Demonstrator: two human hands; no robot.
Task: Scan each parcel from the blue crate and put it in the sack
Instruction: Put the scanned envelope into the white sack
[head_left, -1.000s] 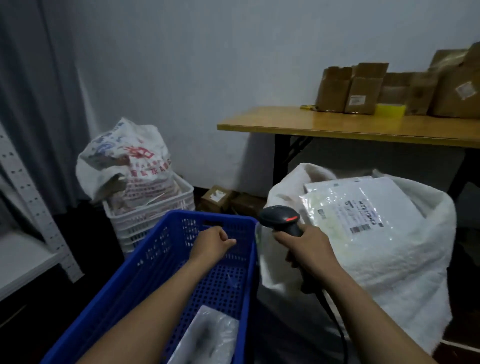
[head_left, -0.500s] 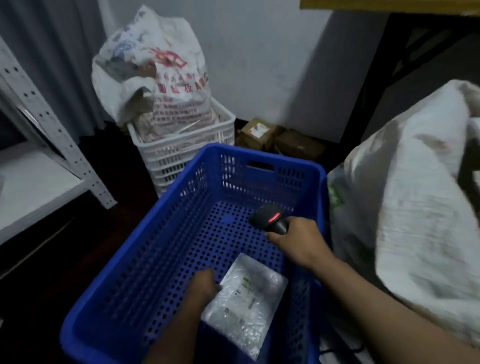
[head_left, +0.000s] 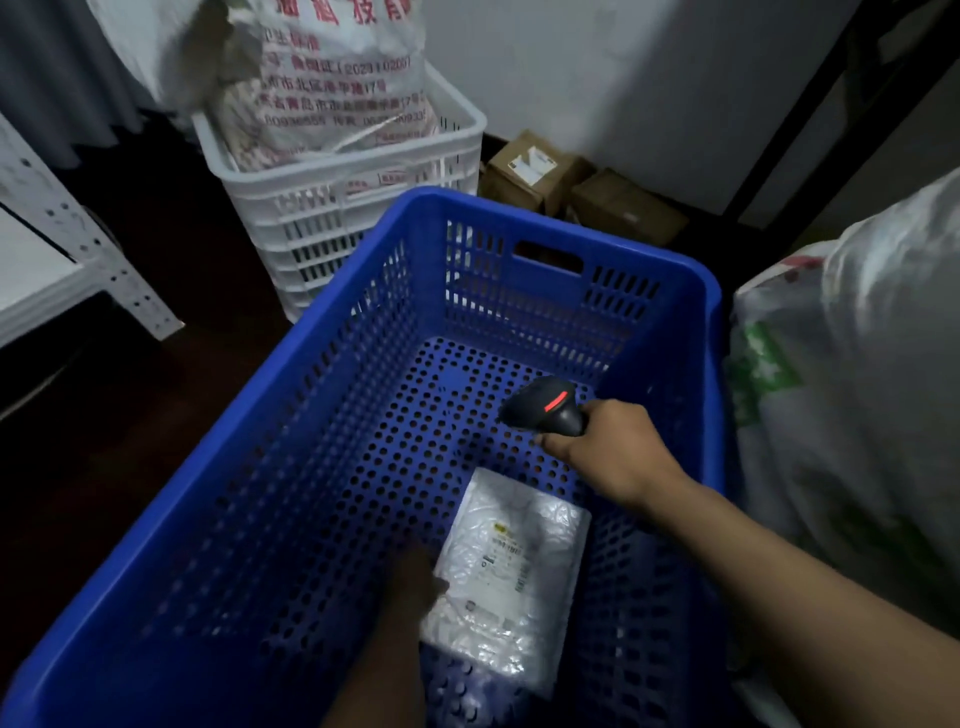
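Note:
A blue perforated crate (head_left: 291, 395) fills the middle of the head view. One white plastic parcel (head_left: 509, 577) with a printed label lies flat on its floor near the front right. My left hand (head_left: 413, 584) reaches down inside the crate and touches the parcel's left edge; its fingers are dark and blurred. My right hand (head_left: 613, 452) grips a black handheld scanner (head_left: 545, 408) with a red light, held above the crate floor just beyond the parcel. The white woven sack (head_left: 852, 395) stands right of the crate.
A white slatted crate (head_left: 337, 218) holding a printed woven bag (head_left: 322, 78) stands behind the blue crate. Two small cardboard boxes (head_left: 535, 171) lie on the dark floor by the wall. A white metal shelf (head_left: 57, 260) is at the left.
The view has tilted down from the sack and table to the crate. My left hand dropped to the parcel on the crate floor. My right hand brought the scanner over the crate.

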